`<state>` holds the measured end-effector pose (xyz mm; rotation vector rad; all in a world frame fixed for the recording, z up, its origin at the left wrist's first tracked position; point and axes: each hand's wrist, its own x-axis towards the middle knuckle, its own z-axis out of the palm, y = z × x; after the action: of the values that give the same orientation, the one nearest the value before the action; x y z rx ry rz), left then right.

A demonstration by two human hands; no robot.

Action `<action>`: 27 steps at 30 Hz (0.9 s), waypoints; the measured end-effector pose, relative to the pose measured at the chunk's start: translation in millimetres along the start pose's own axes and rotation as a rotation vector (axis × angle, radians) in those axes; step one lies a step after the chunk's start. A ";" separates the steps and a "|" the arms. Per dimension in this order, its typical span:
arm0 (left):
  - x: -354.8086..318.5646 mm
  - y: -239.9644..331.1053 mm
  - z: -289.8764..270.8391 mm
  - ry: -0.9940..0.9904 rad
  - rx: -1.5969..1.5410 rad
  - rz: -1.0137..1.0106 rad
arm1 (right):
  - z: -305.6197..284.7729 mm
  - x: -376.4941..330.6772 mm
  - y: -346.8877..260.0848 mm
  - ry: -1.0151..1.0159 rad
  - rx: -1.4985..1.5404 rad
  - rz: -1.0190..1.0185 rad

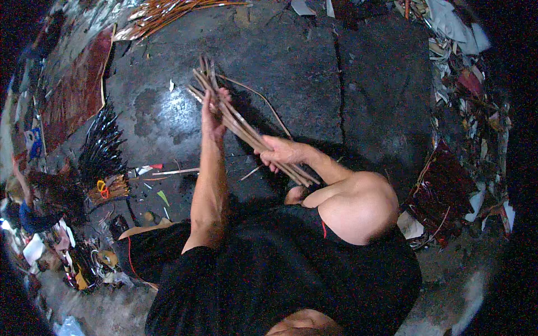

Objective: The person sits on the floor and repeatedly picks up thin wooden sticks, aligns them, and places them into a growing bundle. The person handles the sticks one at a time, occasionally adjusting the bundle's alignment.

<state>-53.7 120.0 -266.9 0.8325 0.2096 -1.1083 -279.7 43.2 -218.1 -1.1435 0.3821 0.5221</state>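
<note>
Closest to the camera is the person's black shirt [269, 280], dark and soft, filling the bottom of the view. A bare bent knee [358, 207] pokes out on the right side of it.

Both arms go up from there to a bundle of thin sticks [246, 131]. The sticks are long, straight and light brown, like dry wood or bamboo. The bundle is up in the air above the floor, in front of the person. Its long way runs on a slant: the top ends point up and to the left, and the bottom ends point down and to the right. The top ends fan out a little. One thin stick bends away from the rest in a curve.

The left hand [213, 117] is closed around the bundle near the top. The right hand [280, 151] is closed around it lower down.

The floor [370, 84] is grey stone, rough, with cracks and a wet shiny patch. On the left lies a bunch of dark sticks [101, 145] spread like a fan. More brown sticks [168, 11] lie at the top. Scraps of paper [465, 129] pile up on the right.
</note>
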 end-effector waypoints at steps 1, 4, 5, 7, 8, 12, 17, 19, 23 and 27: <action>3.1 10.8 -13.7 0.068 0.023 0.035 | 6.5 -1.2 -1.4 -0.097 0.068 -0.003; 3.3 38.5 -33.6 0.118 0.049 0.085 | -2.1 0.4 -9.5 0.005 -0.660 -0.200; 0.3 42.9 -34.8 0.086 0.048 0.116 | -7.5 3.7 -16.3 0.206 -0.558 -0.184; -5.5 45.6 -25.4 0.128 0.104 0.139 | -37.0 22.6 -21.5 0.673 -0.620 -0.260; -9.7 44.5 -21.9 0.117 0.109 0.143 | -50.3 35.5 -22.9 0.850 -0.742 -0.360; -18.0 37.9 1.2 0.082 0.196 0.124 | -79.8 85.0 -20.2 1.131 -1.113 -0.581; -22.4 42.0 33.1 0.089 0.323 0.117 | -86.9 97.9 -30.7 1.040 -0.850 -0.678; -22.4 40.7 47.4 0.016 0.314 0.136 | -95.7 84.9 -33.1 0.954 -0.563 -0.710; -29.4 44.1 71.4 0.006 0.428 0.194 | -58.3 25.8 -75.2 0.574 0.095 -0.513; -31.5 41.3 100.1 -0.119 0.357 0.206 | -35.2 12.3 -72.0 0.435 0.046 -0.484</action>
<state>-57.3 81.5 -161.0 1.0750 -0.1763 -1.0102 -229.2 -9.9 -183.4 -1.2520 0.4674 -0.1632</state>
